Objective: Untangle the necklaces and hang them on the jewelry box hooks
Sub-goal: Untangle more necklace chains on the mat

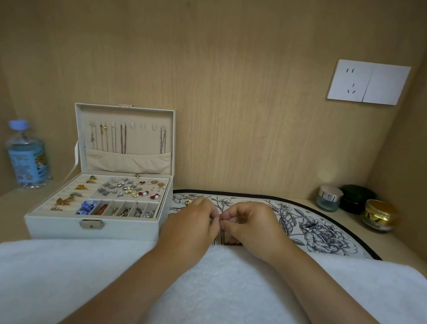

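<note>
While left hand (191,222) & right hand (251,224) pinch necklace (229,243), jewelry box (54,225) holds earrings (127,189), chains (122,138) in lid (169,137).

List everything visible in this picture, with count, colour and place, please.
jewelry box: one, white, open, left of the mat
hung necklaces: several, gold and silver, on lid hooks
held necklace: one, gold, between both hands
mat: one, white with black flowers, centre
towel: one, white, front
bottle: one, clear, blue cap, far left
jars: three, clear, dark green, gold, right
socket: one, white, wall
left hand, right hand: fingers pinch the held necklace
</note>
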Tool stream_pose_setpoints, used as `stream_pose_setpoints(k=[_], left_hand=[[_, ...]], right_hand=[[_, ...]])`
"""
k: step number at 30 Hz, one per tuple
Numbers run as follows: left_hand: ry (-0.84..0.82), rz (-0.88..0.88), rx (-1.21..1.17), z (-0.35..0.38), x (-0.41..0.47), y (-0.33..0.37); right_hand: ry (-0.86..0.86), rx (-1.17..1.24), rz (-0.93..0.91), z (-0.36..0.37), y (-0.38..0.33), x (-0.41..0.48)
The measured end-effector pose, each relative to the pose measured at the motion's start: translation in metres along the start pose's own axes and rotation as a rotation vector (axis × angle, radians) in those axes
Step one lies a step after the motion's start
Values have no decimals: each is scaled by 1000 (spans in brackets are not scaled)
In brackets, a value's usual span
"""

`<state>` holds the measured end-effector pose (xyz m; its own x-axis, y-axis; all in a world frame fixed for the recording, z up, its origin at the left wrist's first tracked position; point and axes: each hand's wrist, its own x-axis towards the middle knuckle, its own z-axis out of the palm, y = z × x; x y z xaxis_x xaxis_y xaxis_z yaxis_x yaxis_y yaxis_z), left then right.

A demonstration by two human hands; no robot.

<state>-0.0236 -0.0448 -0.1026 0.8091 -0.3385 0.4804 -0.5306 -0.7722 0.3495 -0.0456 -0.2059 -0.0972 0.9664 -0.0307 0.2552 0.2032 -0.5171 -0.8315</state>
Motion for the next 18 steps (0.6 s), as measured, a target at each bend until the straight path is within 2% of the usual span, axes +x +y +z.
stream_pose_setpoints(k=[5,13,16,18], left_hand=[[74,155,57,-4,3,-5],[114,414,294,1,8,-13],[87,358,121,0,5,-11],[-6,215,-130,-2,3,-14]], right_hand=[[-33,196,44,-4,-4,-1],[-75,58,71,-7,-1,-2],[-99,188,111,-11,-3,-3],[-115,267,130,-12,-7,-5]])
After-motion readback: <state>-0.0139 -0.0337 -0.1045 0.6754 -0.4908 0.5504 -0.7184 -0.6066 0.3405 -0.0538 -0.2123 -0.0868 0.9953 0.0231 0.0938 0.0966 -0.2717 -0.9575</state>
